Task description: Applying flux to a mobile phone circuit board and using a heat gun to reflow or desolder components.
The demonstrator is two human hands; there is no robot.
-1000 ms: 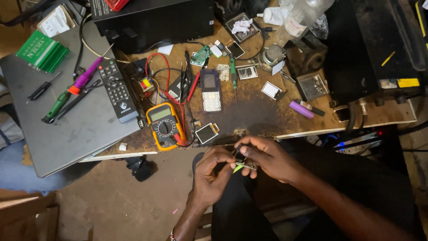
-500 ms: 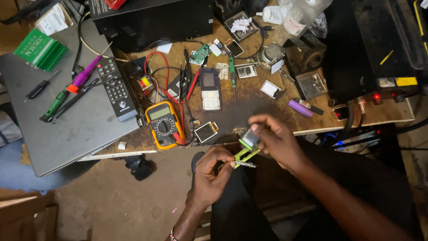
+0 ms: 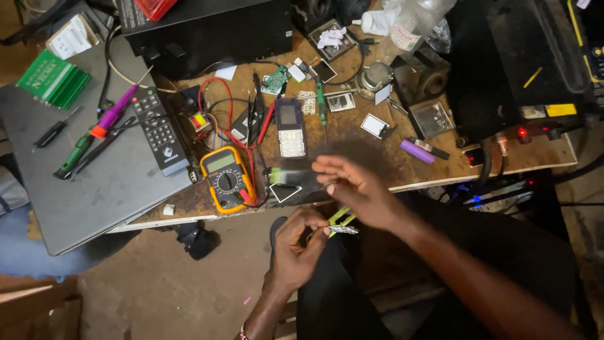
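Observation:
My left hand (image 3: 297, 244) is below the bench edge, over my lap, pinching yellow-green tweezers (image 3: 340, 217) with a small metal piece (image 3: 344, 230) at their lower end. My right hand (image 3: 353, 186) is above it at the front edge of the wooden bench (image 3: 377, 173), fingers stretched to the left. Just beyond its fingertips is a blurred dark part with a green end (image 3: 290, 176), right of the yellow multimeter (image 3: 225, 178). Whether the fingers still grip that part cannot be told.
A dark keypad phone (image 3: 290, 127), a remote control (image 3: 158, 129), red and black leads and small circuit boards cover the bench. A grey closed laptop (image 3: 94, 189) with screwdrivers lies at left. A black box (image 3: 207, 31) and a plastic bottle (image 3: 418, 19) stand at the back.
My right hand has lifted away from the left hand and reached up and left to the bench edge, carrying the small part. My left hand stays over my lap with the tweezers.

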